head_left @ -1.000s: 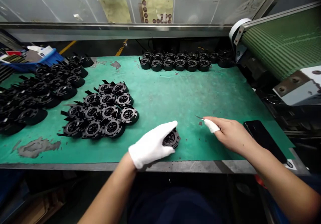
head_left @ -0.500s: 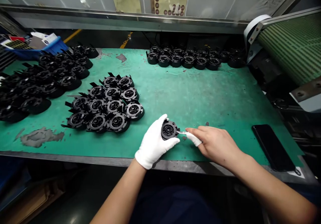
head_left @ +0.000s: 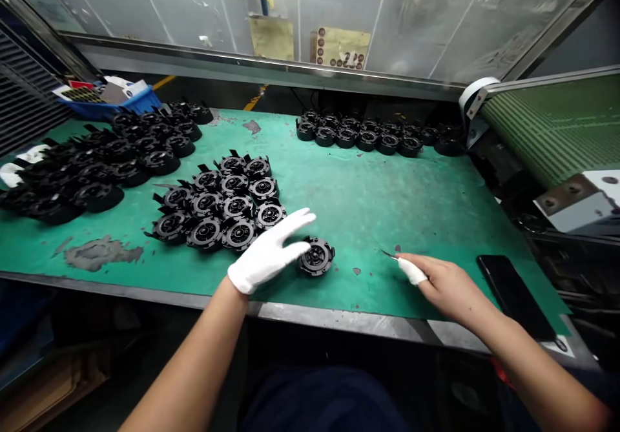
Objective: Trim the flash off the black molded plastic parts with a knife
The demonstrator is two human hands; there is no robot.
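My left hand point(head_left: 274, 251), in a white glove, has its fingers spread and holds nothing. It is just left of a round black part point(head_left: 316, 256) that lies on the green mat point(head_left: 368, 206). Behind and left of this hand, several similar black parts point(head_left: 206, 232) stand in a close group. My right hand point(head_left: 436, 280), bare but for a white cover on one finger, is closed on a thin metal tool point(head_left: 389, 254), whose tip points left over the mat.
A black phone point(head_left: 516, 296) lies at the mat's right edge. More black parts stand in rows at the back point(head_left: 367, 140) and far left point(head_left: 99, 194). A blue bin point(head_left: 143, 102) is at the back left, a green conveyor point(head_left: 566, 128) at the right.
My left hand has let go of the round black part and moved left, its fingers opened. My right hand has drawn the tool away to the right. The camera view has shifted.
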